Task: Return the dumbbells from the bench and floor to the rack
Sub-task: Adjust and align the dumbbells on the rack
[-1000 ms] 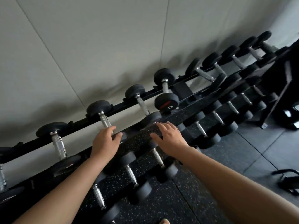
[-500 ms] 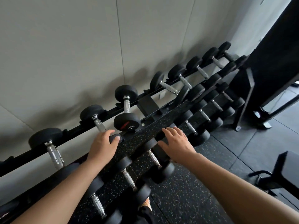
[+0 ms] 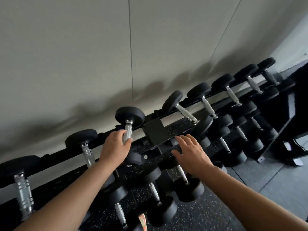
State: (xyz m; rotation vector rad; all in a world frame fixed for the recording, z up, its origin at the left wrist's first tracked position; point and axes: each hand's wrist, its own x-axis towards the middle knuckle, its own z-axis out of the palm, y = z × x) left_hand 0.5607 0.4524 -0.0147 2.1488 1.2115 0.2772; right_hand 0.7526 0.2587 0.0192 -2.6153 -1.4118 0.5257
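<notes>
**A:** Where were the hands?

**B:** Both reached toward a black dumbbell rack standing against a pale wall. The left hand was curled around the chrome handle of a dumbbell on the top tier, thumb and fingers closed on the bar. The right hand hovered flat with fingers spread apart, holding nothing, just above the rack's front rail.

**A:** Which way did that dumbbell point?

**B:** Its long axis ran front to back across the tier: one round black head sat at the far rail near the wall, and the handle sloped down toward the person. The near head appeared to lie just below the left hand, though blur made that uncertain.

**A:** And the others?

**B:** More dumbbells filled the top row and a lower row, all lying parallel with handles pointing away from the wall. Speckled dark flooring lay beneath
</notes>
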